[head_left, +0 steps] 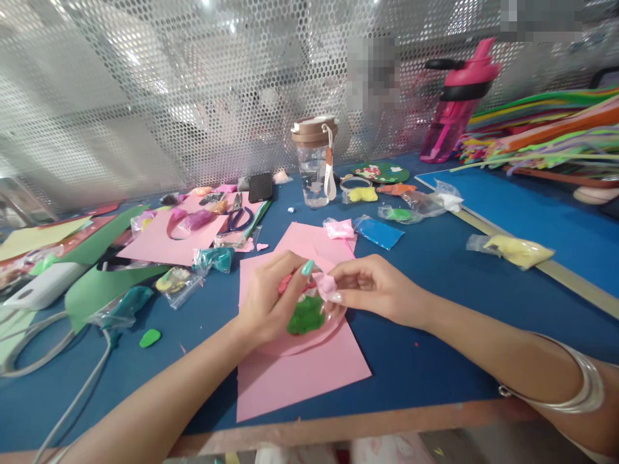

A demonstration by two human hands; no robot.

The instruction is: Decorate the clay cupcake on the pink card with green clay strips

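Note:
My left hand (271,293) lies over the left part of a round pink paper (290,349), fingers curled and thumb pressed down on it; its fingertips are partly hidden. Between the thumb and fingers of my right hand (382,290) is a soft lump of pink clay (325,283), at the circle's right side. Green clay (306,316) is spread on the circle, with some red clay (285,282) beside my left thumb. Beneath the circle is a larger sheet of pink paper (304,390). A small packet of pink clay (339,228) rests at the sheet's far edge.
A clear tumbler (313,171) and a pink bottle (457,106) stand at the back before a perforated metal screen (193,84). Scissors (238,216), cut paper and clay packets crowd the left. A cable (84,386) crosses the near left. A blue board (536,212) lies right.

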